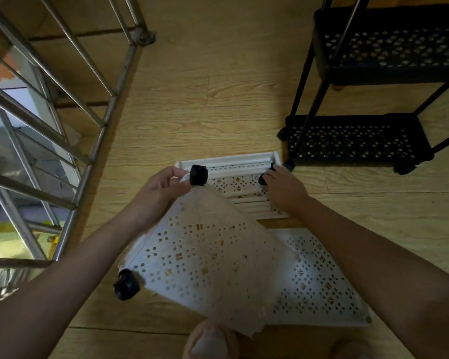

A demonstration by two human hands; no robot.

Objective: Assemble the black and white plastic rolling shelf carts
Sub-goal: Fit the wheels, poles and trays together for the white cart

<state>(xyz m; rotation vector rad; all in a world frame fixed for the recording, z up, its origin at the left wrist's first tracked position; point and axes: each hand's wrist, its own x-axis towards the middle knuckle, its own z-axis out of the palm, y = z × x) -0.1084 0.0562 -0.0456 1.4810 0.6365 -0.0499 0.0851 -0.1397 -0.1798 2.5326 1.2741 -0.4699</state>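
Under me lies a pale wood-grain plank floor, dimly lit. On my left stands a steel railing, with brighter daylight showing between its bars.

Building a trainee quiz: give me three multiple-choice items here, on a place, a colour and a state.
1. The black cart stands: A left of the hands; B on the right; C behind the railing.
2. The casters on the held white shelf are: A black; B white; C grey.
3. That shelf is: A flat on the floor; B inside the cart; C tilted, held up by the left hand.
Key: B, it fills the right side; A, both visible casters are black; C, its far corner is raised at the fingers.
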